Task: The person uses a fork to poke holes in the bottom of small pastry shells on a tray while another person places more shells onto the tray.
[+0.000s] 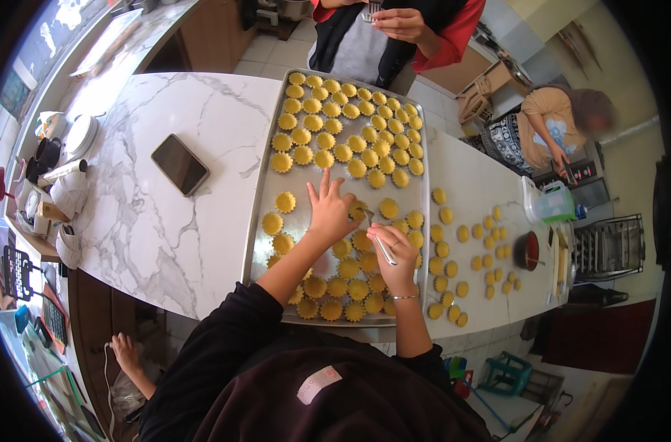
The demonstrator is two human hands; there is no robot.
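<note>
A large metal baking tray (259,243) lies in front of me, holding many yellow fluted tart shells (323,158). Over the tray's middle, my left hand (332,214) pinches one tart shell (358,209) between thumb and forefinger, its other fingers stretched out. My right hand (396,261) grips a fork (383,247) by its pale handle, the tines at that same shell. Whether the tines touch or pierce the shell is too small to tell. My hands and forearms partly cover the shells near me.
More yellow tart shells (463,233) stand on the marble counter (217,250) right of the tray. Farther right is a dark red bowl (527,250). A phone (180,164) lies left. Across the tray a person in red sleeves (446,55) holds another fork; another person (560,129) sits far right.
</note>
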